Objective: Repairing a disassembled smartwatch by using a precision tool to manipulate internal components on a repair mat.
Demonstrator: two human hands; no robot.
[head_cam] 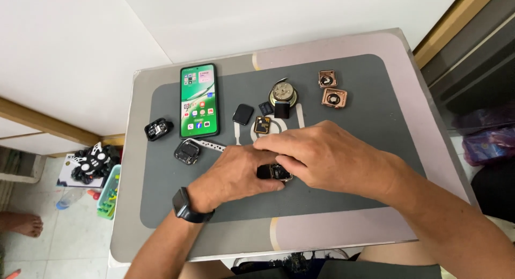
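Item: small watch body (274, 173), dark w/ metal case, at mat (343, 198) centre, pinched between both hands. Left hand (236, 177) clamps its 9 o'clock side, likely to steady it; right hand (322, 155) grips from 3 o'clock, fingertips on top. Smartphone (199, 100) lit at 10 o'clock; round movement (282, 92) at 12; two copper-tone cases (331, 89) at 1, spread apart w/in reach.

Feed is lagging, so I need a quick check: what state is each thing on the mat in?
Phone: screen lit, flat, face up.
Small watch body: pinched between left hand and right hand.
Two copper-coloured watch cases: opened, lying apart.
Black screen panel: detached, flat.
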